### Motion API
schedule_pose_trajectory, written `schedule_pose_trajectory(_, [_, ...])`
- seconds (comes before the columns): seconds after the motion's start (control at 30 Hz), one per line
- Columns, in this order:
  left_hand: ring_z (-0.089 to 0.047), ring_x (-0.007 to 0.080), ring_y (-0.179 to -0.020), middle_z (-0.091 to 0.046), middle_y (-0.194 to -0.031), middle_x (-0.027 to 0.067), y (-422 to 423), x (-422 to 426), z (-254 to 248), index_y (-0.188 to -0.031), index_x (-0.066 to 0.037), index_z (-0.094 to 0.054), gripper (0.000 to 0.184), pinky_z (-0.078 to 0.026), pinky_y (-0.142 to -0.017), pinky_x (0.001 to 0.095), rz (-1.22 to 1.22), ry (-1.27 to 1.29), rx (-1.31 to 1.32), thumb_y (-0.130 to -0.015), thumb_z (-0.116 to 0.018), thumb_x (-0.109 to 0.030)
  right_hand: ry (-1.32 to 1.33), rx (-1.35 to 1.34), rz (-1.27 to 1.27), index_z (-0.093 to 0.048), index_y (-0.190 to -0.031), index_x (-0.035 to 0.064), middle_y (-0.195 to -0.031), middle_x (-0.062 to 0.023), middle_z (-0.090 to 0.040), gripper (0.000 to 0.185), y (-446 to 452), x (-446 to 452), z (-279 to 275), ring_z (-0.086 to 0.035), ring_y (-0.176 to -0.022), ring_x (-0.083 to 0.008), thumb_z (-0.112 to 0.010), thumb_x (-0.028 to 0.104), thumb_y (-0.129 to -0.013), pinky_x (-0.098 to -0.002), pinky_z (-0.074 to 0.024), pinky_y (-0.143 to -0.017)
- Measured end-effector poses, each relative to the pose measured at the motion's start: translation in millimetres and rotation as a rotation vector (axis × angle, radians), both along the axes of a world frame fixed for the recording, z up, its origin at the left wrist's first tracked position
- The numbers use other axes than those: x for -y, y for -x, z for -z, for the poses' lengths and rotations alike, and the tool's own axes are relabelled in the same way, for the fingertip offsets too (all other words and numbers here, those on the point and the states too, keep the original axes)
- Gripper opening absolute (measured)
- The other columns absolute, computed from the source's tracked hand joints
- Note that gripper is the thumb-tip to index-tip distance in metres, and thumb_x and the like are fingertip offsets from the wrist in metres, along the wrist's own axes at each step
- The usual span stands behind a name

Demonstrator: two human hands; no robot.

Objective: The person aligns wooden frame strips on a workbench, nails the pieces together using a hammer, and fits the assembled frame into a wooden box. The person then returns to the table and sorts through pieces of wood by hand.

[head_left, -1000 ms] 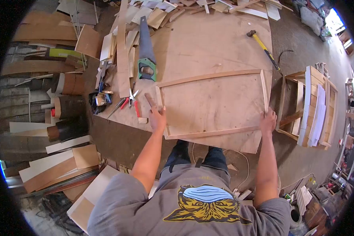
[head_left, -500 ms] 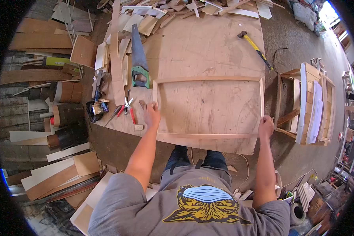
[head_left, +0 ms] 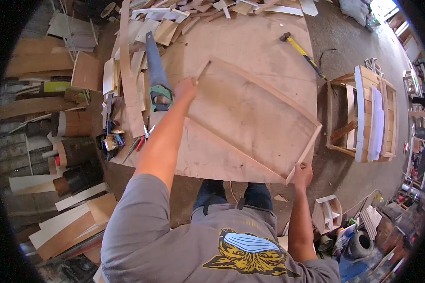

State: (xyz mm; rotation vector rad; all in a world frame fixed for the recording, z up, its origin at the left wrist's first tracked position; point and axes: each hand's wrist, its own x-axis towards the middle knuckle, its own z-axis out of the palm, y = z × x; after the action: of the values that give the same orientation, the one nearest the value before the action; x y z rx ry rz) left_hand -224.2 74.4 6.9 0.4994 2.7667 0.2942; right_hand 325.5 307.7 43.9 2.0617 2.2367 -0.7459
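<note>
- Wooden frame (head_left: 265, 85): one, four-sided, set aslant over one plywood sheet (head_left: 198, 158) (contact between them cannot be confirmed).
- Left hand (head_left: 186, 90): one, closed round the frame's left short side.
- Right hand (head_left: 303, 174): one, grasping the frame's near right corner.
- Handsaw (head_left: 156, 66): one, green-handled, just beside the left hand.
- Hammer (head_left: 303, 53): one, yellow-and-black handle, at the sheet's right edge.

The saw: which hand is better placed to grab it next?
Probably the left hand: it's beside the saw, near its green handle. The right hand is farther away, at the other end of the wooden frame.
</note>
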Motion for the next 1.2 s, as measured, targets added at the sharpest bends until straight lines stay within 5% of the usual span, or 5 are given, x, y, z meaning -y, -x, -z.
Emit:
schedule_pose_trajectory(0.5, [-0.046, 0.0423, -0.136, -0.051, -0.145, 0.0201, 3, -101, -4, -0.146, -0.009, -0.054, 0.068, -0.039, -0.114, 0.0528, 0.044, -0.182, -0.062, -0.093, -0.068, -0.049, 0.054, -0.183, 0.13, -0.071, -0.11, -0.0014, -0.1, -0.0202, -0.075, 0.037, -22, 51, 17, -0.073, -0.094, -0.0347, -0.076, 0.021, -0.081, -0.0438, -0.0551, -0.087])
schedule_pose_trajectory(0.73, [-0.027, 0.0475, -0.151, -0.029, -0.162, 0.0312, -31, 38, -38, -0.16, -0.005, -0.027, 0.117, -0.027, -0.122, 0.0564, -0.461, -0.148, -0.388, -0.076, -0.08, -0.067, 0.097, -0.252, 0.124, -0.069, -0.11, -0.0036, -0.1, -0.0204, -0.072, 0.037, 22, 84, 24, -0.069, -0.094, -0.0325, -0.075, 0.023, -0.086, -0.0435, -0.0531, -0.088])
schedule_pose_trajectory(0.83, [-0.03, 0.051, -0.149, -0.024, -0.161, 0.0377, -39, 95, -22, -0.163, -0.008, -0.012, 0.133, -0.026, -0.122, 0.0586, -0.609, -0.074, -0.248, -0.07, -0.086, -0.067, 0.096, -0.263, 0.124, -0.069, -0.112, -0.0035, -0.102, -0.0183, -0.072, 0.037, 36, 87, 23, -0.069, -0.094, -0.0297, -0.075, 0.023, -0.087, -0.0417, -0.0534, -0.088])
schedule_pose_trajectory(0.93, [-0.033, 0.0528, -0.146, -0.022, -0.16, 0.0386, -38, 126, -1, -0.164, -0.011, -0.004, 0.139, -0.027, -0.12, 0.0605, -0.459, -0.098, -0.216, -0.068, -0.087, -0.068, 0.068, -0.261, 0.074, -0.068, -0.114, -0.0037, -0.105, -0.0181, -0.071, 0.038, 45, 86, 28, -0.068, -0.096, -0.0295, -0.075, 0.023, -0.088, -0.0412, -0.0534, -0.088])
schedule_pose_trajectory(1.2, [-0.043, 0.0533, -0.131, -0.046, -0.138, 0.0357, -29, 144, -3, -0.146, -0.012, -0.031, 0.102, -0.031, -0.112, 0.0635, -0.416, -0.353, -0.456, -0.069, -0.091, -0.044, 0.081, -0.162, 0.081, -0.067, -0.117, -0.001, -0.11, -0.019, -0.072, 0.039, 70, 95, 27, -0.069, -0.101, -0.0322, -0.074, 0.026, -0.09, -0.0441, -0.0526, -0.092])
